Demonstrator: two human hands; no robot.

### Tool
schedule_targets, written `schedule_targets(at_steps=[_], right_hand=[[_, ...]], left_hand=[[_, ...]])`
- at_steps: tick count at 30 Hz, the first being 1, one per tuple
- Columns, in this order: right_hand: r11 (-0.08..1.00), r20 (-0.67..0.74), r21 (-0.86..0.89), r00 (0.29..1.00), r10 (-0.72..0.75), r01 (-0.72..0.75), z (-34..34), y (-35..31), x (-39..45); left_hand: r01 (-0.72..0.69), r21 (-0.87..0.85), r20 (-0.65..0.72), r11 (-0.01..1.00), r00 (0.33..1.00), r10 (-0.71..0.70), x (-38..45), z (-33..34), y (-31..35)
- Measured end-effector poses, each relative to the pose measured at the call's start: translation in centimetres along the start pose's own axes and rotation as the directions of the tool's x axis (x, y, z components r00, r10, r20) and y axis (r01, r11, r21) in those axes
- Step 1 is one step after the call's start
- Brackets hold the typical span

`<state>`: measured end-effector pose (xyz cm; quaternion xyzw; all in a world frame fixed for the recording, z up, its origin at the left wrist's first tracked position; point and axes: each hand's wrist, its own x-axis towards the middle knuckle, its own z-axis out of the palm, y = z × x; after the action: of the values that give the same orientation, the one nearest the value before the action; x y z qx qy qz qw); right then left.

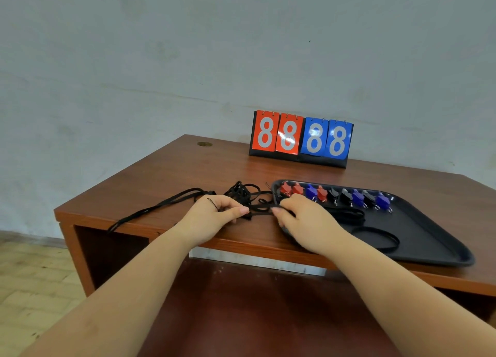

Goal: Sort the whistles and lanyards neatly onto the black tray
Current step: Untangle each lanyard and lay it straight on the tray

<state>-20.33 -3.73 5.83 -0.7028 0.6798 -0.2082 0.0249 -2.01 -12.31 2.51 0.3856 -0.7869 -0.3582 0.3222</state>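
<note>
Head view: the tabletop (166, 168) carries the black tray (429, 230), whistles (335, 195) lined along its far edge. Both hands pinch one lanyard (261, 212), stretched left-to-right between them; the right hand (303, 217) sits at the tray's near-left corner, closer than the left hand (214, 211). A tangle (243, 191) waits behind.

A brown wooden desk (188, 168) stood against a pale, scuffed wall (188, 47). At its far edge sat a flip scoreboard (300, 139), two red cards and two blue, all showing 8. A round cable hole (204, 144) marked the back left corner. Yellowish floor tiles (29, 270) lay to the left.
</note>
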Motion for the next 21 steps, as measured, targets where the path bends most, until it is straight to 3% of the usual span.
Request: schedule_targets(at_steps=[3,5,8,12,17,21], right_hand=[[0.987,0.031,0.144,0.997,0.070,-0.074,-1.1,0.6,-0.1],[0.948,0.151,0.262,0.978,0.142,-0.178,-1.7,1.3,-0.2],[0.754,0.333,0.540,0.918,0.217,-0.374,-2.6,2.4,-0.3],[0.542,0.374,0.703,0.887,0.269,-0.461,-3.6,3.9,-0.9],[0.596,0.355,0.644,0.878,0.321,-0.479,-3.8,4.6,-2.1],[0.703,0.309,0.579,0.909,0.281,-0.414,-4.4,3.6,-3.1]], left_hand=[[0.014,-0.030,-0.001,0.999,1.000,-0.014,0.0,0.0,0.0],[0.017,-0.018,-0.007,1.000,1.000,-0.017,-0.1,0.0,0.0],[0.020,0.008,-0.020,1.000,1.000,-0.020,0.0,0.0,-0.1],[0.044,0.052,-0.085,0.998,0.996,-0.039,0.6,0.2,-0.6],[0.052,0.306,-0.100,0.951,0.995,-0.022,1.4,1.1,-1.4],[-0.054,0.209,-0.150,0.976,0.985,0.087,0.6,0.7,-0.1]])
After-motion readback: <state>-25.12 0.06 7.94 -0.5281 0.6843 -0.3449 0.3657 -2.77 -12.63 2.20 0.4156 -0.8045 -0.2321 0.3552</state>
